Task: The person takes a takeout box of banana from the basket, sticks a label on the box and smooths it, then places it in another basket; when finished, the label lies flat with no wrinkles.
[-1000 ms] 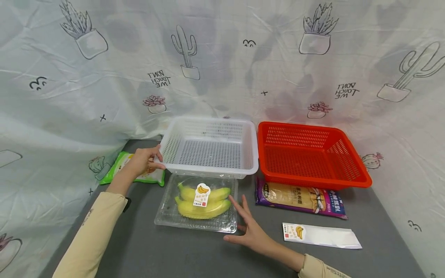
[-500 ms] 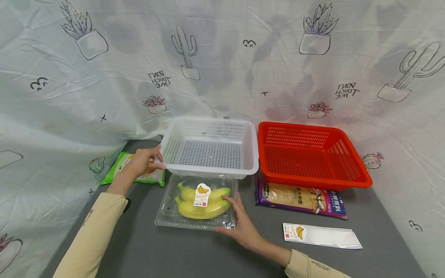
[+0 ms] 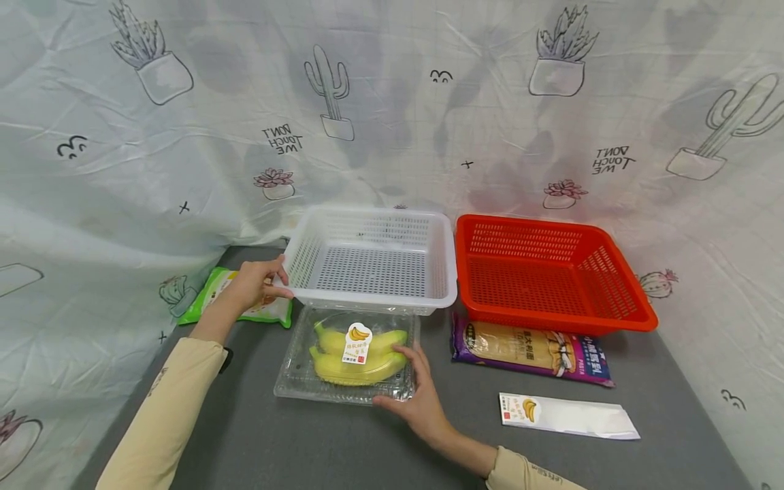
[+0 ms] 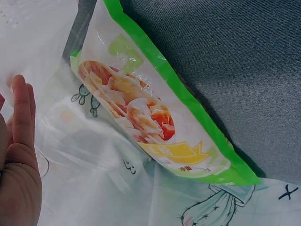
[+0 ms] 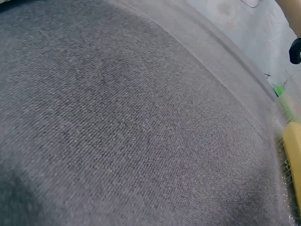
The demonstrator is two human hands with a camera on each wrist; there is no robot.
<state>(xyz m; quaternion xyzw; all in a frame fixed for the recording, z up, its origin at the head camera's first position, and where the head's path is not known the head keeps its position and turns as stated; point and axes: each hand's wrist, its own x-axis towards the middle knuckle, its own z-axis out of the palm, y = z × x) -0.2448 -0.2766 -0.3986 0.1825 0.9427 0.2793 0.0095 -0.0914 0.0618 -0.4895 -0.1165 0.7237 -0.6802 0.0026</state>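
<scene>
A clear plastic box [image 3: 292,381] of bananas [image 3: 358,367], with a banana label on its lid, lies in front of the white basket. My right hand [image 3: 422,408] grips the box's front right corner, fingers over the right side and thumb at the front edge. In the right wrist view only a strip of banana [image 5: 294,146] and box edge shows at the right. The left hand [image 3: 254,282] pinches the left rim of the white basket [image 3: 373,299] near its front corner. Under that hand lies a green-and-white food bag [image 4: 136,103], partly hidden in the head view.
A red basket [image 3: 551,316] stands beside the white one. A purple pasta pack [image 3: 527,348] lies before it, and nearer is a white label strip [image 3: 569,415] with a banana print. A patterned white curtain [image 3: 392,102] closes off the back and sides of the grey table [image 3: 306,449].
My right hand has moved left from beside the banana box onto its right edge and front corner. The left hand, both baskets and the packs have stayed in place.
</scene>
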